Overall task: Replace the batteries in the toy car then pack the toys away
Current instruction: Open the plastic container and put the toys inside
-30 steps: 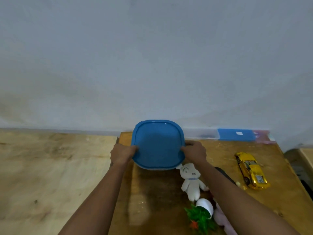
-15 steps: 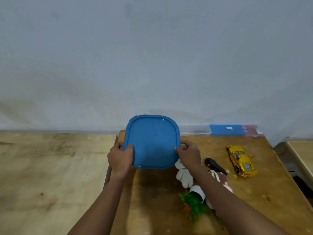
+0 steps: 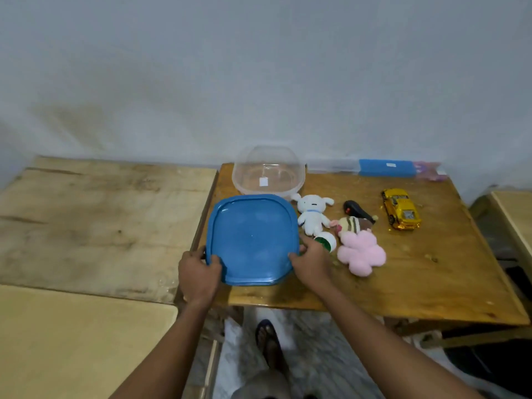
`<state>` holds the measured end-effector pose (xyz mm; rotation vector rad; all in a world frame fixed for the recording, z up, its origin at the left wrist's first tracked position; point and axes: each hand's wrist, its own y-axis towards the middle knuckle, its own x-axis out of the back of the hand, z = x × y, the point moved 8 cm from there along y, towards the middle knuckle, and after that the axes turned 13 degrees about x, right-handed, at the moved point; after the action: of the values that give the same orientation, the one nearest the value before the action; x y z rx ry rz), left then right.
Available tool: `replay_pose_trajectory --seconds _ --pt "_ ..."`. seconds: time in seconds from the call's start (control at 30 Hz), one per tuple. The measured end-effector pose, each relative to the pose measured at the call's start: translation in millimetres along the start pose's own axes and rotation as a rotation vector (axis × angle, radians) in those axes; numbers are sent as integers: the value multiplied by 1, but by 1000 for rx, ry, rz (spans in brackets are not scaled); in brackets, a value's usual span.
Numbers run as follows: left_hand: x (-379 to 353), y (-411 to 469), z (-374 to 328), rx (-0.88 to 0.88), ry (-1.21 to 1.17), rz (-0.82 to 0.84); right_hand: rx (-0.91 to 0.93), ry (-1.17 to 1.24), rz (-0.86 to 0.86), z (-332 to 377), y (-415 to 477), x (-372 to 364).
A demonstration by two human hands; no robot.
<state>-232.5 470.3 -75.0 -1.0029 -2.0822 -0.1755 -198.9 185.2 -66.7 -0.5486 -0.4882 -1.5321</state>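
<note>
I hold a blue square lid (image 3: pixel 253 239) flat over the near left part of the brown table (image 3: pixel 417 277). My left hand (image 3: pixel 198 276) grips its near left corner and my right hand (image 3: pixel 311 260) grips its right edge. Behind the lid stands a clear, empty plastic container (image 3: pixel 267 171). To the right lie a white plush rabbit (image 3: pixel 312 213), a small white pot with a green plant (image 3: pixel 326 241), a striped plush (image 3: pixel 352 224), a pink flower plush (image 3: pixel 361 253), a black remote (image 3: pixel 355 210) and the yellow toy car (image 3: pixel 401 208).
A flat blue and clear box (image 3: pixel 385 167) lies along the wall at the table's far edge. Pale wooden tabletops (image 3: pixel 100 220) adjoin on the left, and another table edge (image 3: pixel 515 214) shows on the right. Below the table I see the floor and a sandalled foot (image 3: pixel 269 344).
The lid has come off the clear container and moved toward me, down to the table's near left. The view has tilted down, uncovering the container and more toys.
</note>
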Motion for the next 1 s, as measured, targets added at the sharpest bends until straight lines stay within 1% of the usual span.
replay_pose_trajectory --seconds 0.1,0.2,0.33,0.47,0.57,0.67,0.77,0.87,0.93,1.0 --pt "6 -9 17 -16 78 -6 5 -44 62 -4 -19 -14" --pt "5 -9 20 -37 117 23 -10 -114 138 -10 -24 -23" --pt "-12 12 20 -38 141 73 -65 -188 221 -18 -15 -39" --pt "-34 40 24 -28 243 127 -121 -237 292 -20 0 -58" --pt "-43 54 28 -13 362 137 -115 -282 303 -17 9 -65" --pt "-46 54 17 -23 375 118 -75 -293 260 -9 16 -64" --pt "-59 44 -17 -142 264 136 -38 -220 130 4 30 -45" --pt "-89 29 -61 -260 146 251 -41 -184 -22 8 48 -10" --pt "-111 17 -93 -322 127 320 -75 -232 -99 0 56 18" --pt "-130 2 -124 -366 124 400 -121 -282 -140 -14 62 44"
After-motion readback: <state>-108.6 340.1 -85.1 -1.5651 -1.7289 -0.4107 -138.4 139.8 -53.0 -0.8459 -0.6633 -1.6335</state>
